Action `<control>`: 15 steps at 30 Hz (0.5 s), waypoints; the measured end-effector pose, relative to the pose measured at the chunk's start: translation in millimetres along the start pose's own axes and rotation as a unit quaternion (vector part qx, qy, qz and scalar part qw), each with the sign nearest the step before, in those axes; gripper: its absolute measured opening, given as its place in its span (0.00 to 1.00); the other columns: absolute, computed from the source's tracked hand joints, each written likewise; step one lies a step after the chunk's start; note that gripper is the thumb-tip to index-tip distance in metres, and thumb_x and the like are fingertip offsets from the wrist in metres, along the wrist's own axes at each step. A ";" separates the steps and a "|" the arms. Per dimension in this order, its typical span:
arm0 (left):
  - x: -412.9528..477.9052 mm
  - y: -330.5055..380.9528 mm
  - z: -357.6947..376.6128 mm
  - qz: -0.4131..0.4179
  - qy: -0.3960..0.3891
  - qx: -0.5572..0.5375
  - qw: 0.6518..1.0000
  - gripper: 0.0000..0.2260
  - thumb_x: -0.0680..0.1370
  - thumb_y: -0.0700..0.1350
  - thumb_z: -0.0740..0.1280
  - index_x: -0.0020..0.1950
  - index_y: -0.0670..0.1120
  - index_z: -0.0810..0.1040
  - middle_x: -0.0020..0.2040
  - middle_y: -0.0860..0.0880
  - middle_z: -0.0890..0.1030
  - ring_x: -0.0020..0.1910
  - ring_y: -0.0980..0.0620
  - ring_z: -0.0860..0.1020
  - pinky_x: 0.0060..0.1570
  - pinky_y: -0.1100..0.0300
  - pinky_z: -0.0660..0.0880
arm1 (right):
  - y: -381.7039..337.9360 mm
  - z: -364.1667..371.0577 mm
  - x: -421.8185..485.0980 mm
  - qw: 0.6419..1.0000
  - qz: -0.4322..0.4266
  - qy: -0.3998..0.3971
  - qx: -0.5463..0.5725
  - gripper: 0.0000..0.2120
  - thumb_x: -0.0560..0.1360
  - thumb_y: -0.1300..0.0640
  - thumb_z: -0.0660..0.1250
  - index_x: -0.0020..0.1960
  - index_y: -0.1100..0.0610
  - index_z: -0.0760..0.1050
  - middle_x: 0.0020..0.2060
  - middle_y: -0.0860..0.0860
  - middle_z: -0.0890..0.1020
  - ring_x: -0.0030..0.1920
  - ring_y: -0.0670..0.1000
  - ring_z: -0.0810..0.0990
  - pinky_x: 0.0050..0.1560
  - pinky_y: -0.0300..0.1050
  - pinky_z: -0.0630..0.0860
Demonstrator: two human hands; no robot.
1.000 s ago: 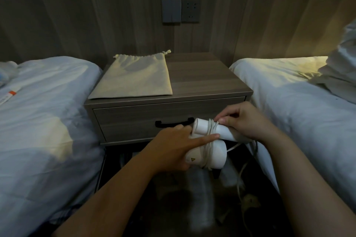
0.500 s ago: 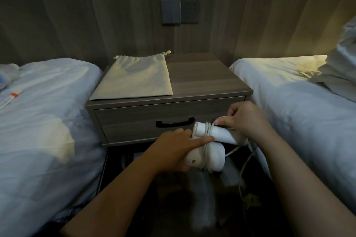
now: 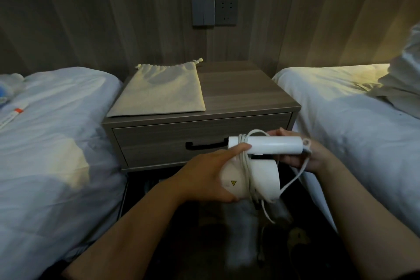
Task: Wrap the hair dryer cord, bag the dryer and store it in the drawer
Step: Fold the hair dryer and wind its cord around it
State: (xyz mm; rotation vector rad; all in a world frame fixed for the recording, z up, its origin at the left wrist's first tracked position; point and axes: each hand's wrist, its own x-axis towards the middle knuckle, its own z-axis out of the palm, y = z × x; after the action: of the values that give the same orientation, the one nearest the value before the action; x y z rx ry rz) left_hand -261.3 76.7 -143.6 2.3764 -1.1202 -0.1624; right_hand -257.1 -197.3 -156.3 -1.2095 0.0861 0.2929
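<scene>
A white folded hair dryer [image 3: 263,177] is held in front of the nightstand drawer [image 3: 159,143], which is closed, with a black handle [image 3: 204,145]. My left hand [image 3: 204,177] grips the dryer's body, its index finger pressing several turns of white cord [image 3: 244,161] against it. My right hand [image 3: 302,157] is behind the folded handle [image 3: 268,145], holding the cord's loose part, which loops over the handle and hangs down below. A beige drawstring bag [image 3: 161,91] lies flat on the nightstand top [image 3: 238,88].
White-sheeted beds flank the nightstand: one on the left [image 3: 45,143] with a small tube [image 3: 13,116] on it, one on the right [image 3: 352,120] with crumpled bedding [image 3: 404,79]. A wall switch and socket [image 3: 213,12] sit above. The floor below is dark.
My right hand has moved from the top of the handle to behind it, carrying the cord over in another loop. The dryer sits slightly more to the right.
</scene>
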 end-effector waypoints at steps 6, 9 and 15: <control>3.1 -0.6 2.0 -0.044 0.055 -0.264 0.962 0.45 0.63 0.43 0.79 0.67 0.72 0.56 0.60 0.57 0.74 0.58 0.57 0.76 0.57 0.56 0.77 | 18.0 26.1 11.4 0.995 -0.094 -0.026 0.002 0.21 0.49 0.58 0.82 0.42 0.57 0.85 0.39 0.54 0.86 0.41 0.52 0.85 0.38 0.44 0.82; 6.5 -1.9 5.0 -0.049 0.092 -0.345 0.933 0.46 0.62 0.38 0.78 0.69 0.68 0.58 0.57 0.58 0.76 0.57 0.54 0.79 0.55 0.55 0.78 | 22.1 35.0 13.7 0.991 -0.115 0.036 -0.060 0.16 0.62 0.62 0.75 0.50 0.60 0.81 0.40 0.55 0.85 0.42 0.54 0.83 0.37 0.42 0.81; 15.0 -3.2 3.6 -0.086 0.150 -0.479 0.861 0.42 0.54 0.47 0.77 0.63 0.67 0.64 0.55 0.54 0.78 0.53 0.47 0.80 0.51 0.51 0.78 | 21.9 59.6 11.7 0.972 -0.155 0.108 -0.136 0.08 0.68 0.73 0.59 0.38 0.71 0.77 0.30 0.64 0.75 0.31 0.57 0.70 0.32 0.43 0.67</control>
State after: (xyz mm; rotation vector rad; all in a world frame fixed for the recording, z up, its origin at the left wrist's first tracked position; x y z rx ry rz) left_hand -250.5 65.8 -146.7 1.5097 -0.4750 -0.3113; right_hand -257.1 -132.7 -157.6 -1.5032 0.0449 -0.1072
